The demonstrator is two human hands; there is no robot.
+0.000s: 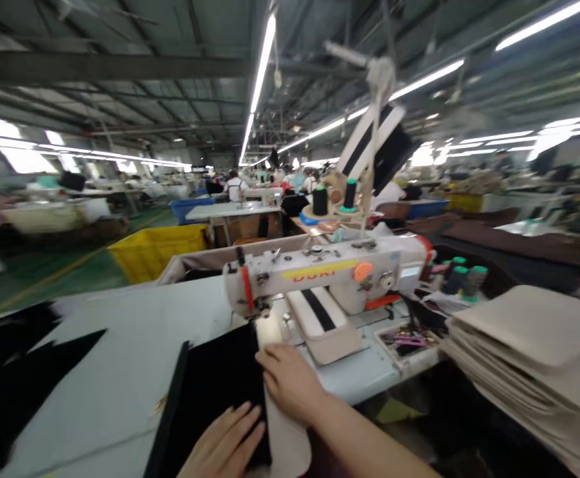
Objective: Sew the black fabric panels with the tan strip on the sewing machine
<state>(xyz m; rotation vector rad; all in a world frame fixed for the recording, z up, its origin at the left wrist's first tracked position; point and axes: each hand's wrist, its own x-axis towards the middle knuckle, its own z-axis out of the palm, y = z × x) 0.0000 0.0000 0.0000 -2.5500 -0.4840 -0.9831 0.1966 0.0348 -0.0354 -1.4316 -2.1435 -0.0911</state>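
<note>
A sewing machine [330, 269] stands across the table, its needle end to the left. Black fabric [215, 378] with a beige strip [287, 431] along its right side lies beneath the needle end. My left hand [227, 441] rests flat on the black fabric near the bottom of the view, fingers stretched out. Close in front of the needle, my right hand [292, 382] lies on the beige strip, its fingertips reaching the seam with the black cloth. Its fingers lie over the cloth, not wrapped round it. Behind the needle sits a beige piece with a black stripe [317, 312].
A stack of beige panels [529, 345] rises at the right. Beside the machine are a small tray of tools [409, 342] and thread spools [462, 279]. Black cloth pieces [46, 378] lie on the left. Beyond stands a yellow bin [158, 252]; people work farther back.
</note>
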